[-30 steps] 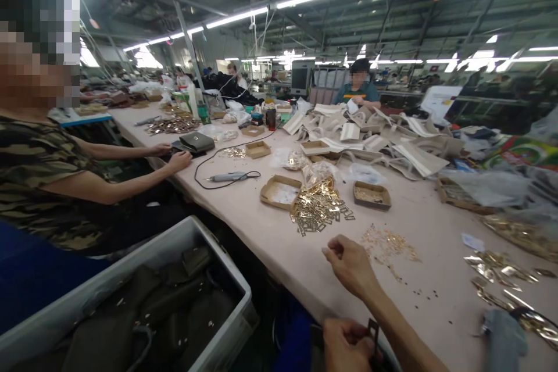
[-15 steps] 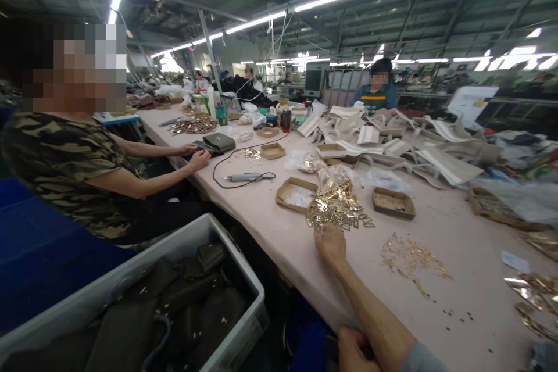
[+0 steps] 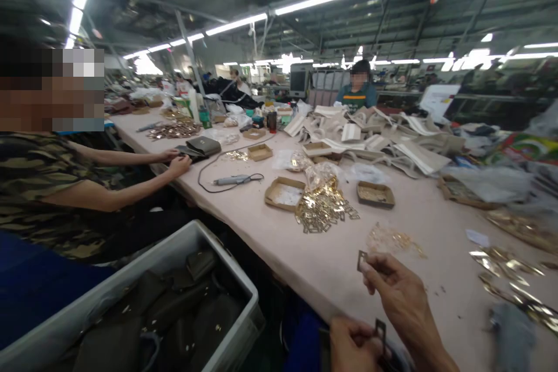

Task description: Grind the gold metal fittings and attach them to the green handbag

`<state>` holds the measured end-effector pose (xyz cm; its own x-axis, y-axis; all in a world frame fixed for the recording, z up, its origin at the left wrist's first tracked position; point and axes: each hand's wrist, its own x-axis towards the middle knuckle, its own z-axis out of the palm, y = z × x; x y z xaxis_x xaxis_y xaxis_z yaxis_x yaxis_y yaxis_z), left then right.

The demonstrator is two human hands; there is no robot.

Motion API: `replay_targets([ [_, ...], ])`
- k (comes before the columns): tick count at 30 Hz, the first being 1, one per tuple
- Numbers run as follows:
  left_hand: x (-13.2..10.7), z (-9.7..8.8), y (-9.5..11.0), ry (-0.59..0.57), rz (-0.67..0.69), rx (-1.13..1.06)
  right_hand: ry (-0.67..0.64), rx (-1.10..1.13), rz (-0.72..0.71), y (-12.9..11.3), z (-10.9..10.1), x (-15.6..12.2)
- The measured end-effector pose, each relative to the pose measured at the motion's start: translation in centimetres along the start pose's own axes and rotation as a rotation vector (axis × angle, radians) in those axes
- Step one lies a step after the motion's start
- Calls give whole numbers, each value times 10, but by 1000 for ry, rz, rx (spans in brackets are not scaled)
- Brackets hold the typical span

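Observation:
My right hand (image 3: pixel 403 296) pinches a small rectangular metal frame (image 3: pixel 361 260) between thumb and fingertips, raised over the near table edge. Below it, close to my lap, my left hand (image 3: pixel 351 344) is closed around a second small metal piece with a slot (image 3: pixel 381 330). Something dark lies beside those left fingers; its kind is not clear. Further up the table is a heap of gold metal frames (image 3: pixel 320 209), spilling from a clear plastic bag (image 3: pixel 322 175). Small gold bits (image 3: pixel 394 238) are scattered just beyond my right hand.
A grey crate (image 3: pixel 250 288) of dark pouches stands at lower left. Cardboard trays (image 3: pixel 279 204) (image 3: pixel 375 204), a corded grey tool (image 3: pixel 231 180) and pale strapped pieces (image 3: pixel 370 136) lie on the table. Shiny gold parts (image 3: pixel 510 267) are at right. A co-worker in camouflage (image 3: pixel 87 186) handles a dark pouch (image 3: pixel 204 145).
My right hand has drawn back from the gold heap toward my left hand, now with a metal frame in its fingers. The view has turned slightly right.

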<state>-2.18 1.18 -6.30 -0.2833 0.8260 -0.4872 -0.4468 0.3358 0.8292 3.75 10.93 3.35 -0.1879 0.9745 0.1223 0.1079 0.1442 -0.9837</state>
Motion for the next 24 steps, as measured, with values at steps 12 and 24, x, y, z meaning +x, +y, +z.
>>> replay_targets([
  [12,-12,0,23,-242,80,28,51,72,290,33,-59,-78],
  [24,-18,2,33,-311,36,-25,0,6,258,30,-51,-79],
])
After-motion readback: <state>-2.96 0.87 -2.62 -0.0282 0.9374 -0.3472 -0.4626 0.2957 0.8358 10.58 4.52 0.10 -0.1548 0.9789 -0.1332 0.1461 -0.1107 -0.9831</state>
